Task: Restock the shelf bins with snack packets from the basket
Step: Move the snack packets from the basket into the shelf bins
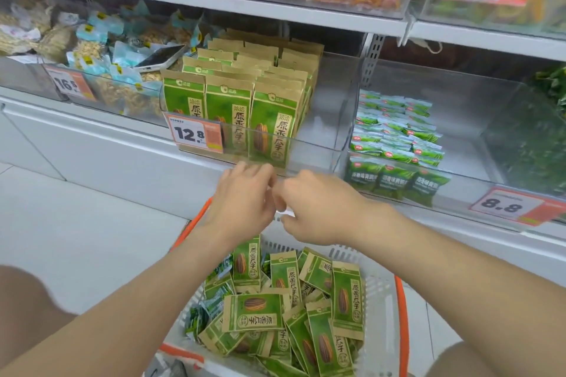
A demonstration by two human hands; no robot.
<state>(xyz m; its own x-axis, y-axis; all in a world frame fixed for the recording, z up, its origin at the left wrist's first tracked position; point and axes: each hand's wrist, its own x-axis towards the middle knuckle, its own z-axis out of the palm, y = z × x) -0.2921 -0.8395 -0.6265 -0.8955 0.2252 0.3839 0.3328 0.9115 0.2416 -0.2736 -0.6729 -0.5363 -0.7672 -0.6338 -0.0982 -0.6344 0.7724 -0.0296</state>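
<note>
Green-and-tan snack packets (pixel 256 312), white basket (pixel 379 343) with orange rim.

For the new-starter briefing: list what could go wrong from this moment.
1. The basket mixes tall seed packets with small green packets; a hasty grab could land one in the wrong bin.
2. The upright rows in the 12.8 bin have bare space on their right, so pushing in more may tip them sideways.
3. A phone lies on the heaped packets in the 16.5 bin; it could slide or be forgotten.
</note>
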